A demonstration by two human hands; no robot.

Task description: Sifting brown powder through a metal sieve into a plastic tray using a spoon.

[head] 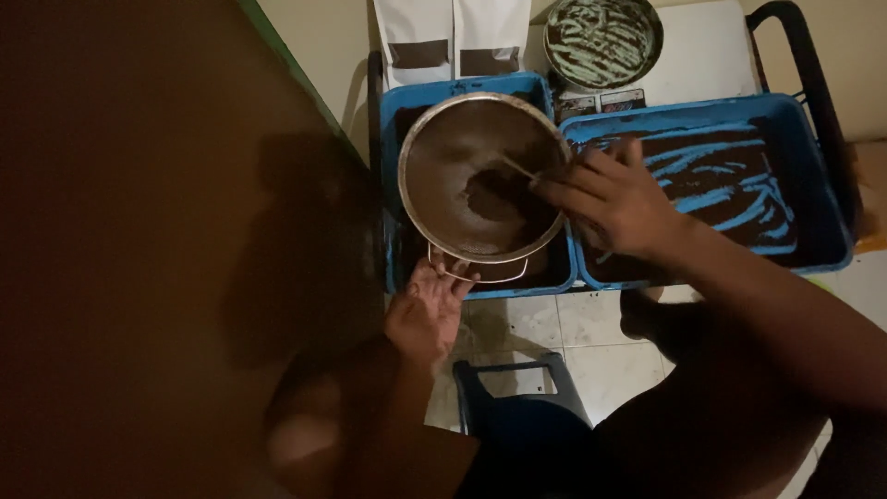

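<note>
Two hands | left hand (423, 314) grip clamped on sieve (482, 176) handle | right hand (614, 199) pinching stick (517, 167) inside

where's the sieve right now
In the head view, the sieve sits upper centre over the left blue tub, beside the right blue tub. The left hand holds its handle; the right hand reaches into it.

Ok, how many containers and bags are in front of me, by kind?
Blue trays: 2, left and right
Round metal sieve: 1, handle in left hand; right hand over it
Round metal pan: 1
White bags: 2
Total: 6
</note>
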